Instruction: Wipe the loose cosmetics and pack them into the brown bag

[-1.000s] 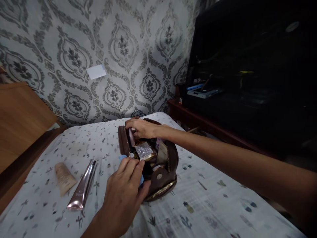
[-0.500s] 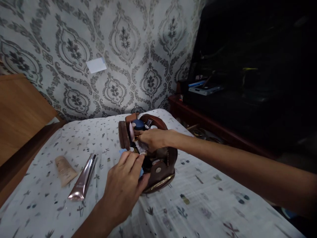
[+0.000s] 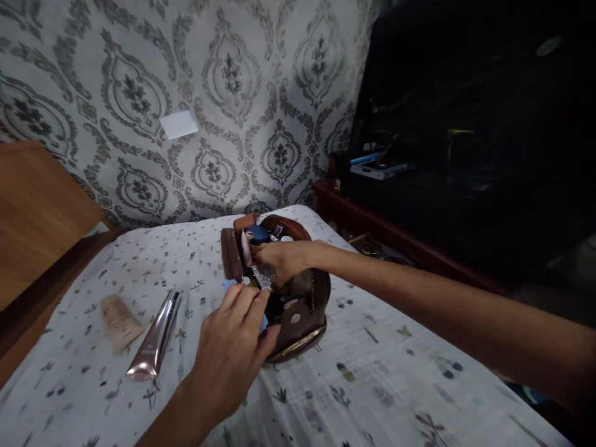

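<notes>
A brown toiletry bag (image 3: 302, 332) lies unzipped on the bed, with several cosmetics inside. My left hand (image 3: 235, 341) is closed over its near left edge, partly covering something light blue (image 3: 229, 284). My right hand (image 3: 288, 261) reaches into the bag from the right with curled fingers; their tips are hidden among the contents. Right below it is a glittery silver item (image 3: 263, 276). A pink tube (image 3: 246, 248) stands beside its fingers, and a round dark blue container (image 3: 258, 234) sits farther back. Close to my left fingers is a black round item (image 3: 274, 306).
On the left of the patterned bedsheet (image 3: 372, 385) lie a beige tube (image 3: 120, 323) and a shiny rose-coloured tube (image 3: 156, 338). A wooden panel (image 3: 41, 217) borders the bed at left. Patterned wallpaper stands behind; a dark red ledge (image 3: 344, 202) runs along the right.
The view has shifted very slightly. Both hands stay at the bag, and my right fingers remain down among its contents with hardly any movement.
</notes>
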A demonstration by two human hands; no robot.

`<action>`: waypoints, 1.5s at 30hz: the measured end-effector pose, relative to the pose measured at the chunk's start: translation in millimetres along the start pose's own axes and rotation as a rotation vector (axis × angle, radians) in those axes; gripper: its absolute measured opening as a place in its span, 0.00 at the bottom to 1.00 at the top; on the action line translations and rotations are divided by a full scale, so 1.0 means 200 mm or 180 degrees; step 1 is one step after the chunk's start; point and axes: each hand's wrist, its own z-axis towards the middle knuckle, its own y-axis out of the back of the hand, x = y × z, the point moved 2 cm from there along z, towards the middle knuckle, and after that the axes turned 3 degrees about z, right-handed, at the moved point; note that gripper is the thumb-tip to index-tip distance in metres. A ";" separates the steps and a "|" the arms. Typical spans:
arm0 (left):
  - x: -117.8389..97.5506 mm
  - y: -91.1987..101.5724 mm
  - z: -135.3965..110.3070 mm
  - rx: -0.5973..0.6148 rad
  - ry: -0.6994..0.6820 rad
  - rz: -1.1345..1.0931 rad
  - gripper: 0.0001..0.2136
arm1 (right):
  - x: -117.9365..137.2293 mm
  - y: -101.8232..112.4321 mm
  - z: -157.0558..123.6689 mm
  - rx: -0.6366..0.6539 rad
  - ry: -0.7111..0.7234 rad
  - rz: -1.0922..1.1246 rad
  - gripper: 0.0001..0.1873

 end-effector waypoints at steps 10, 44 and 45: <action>0.00 0.00 0.00 -0.0043 -0.0051 -0.0056 0.14 | 0.07 0.05 0.10 -0.0490 -0.0251 0.0002 0.15; 0.00 0.00 0.01 -0.0077 -0.0127 0.0021 0.14 | 0.01 0.13 0.05 -0.0227 0.0138 -0.0272 0.18; 0.00 0.00 0.01 -0.0062 -0.0124 0.0006 0.14 | 0.01 0.13 0.05 -0.0228 0.0142 -0.0292 0.18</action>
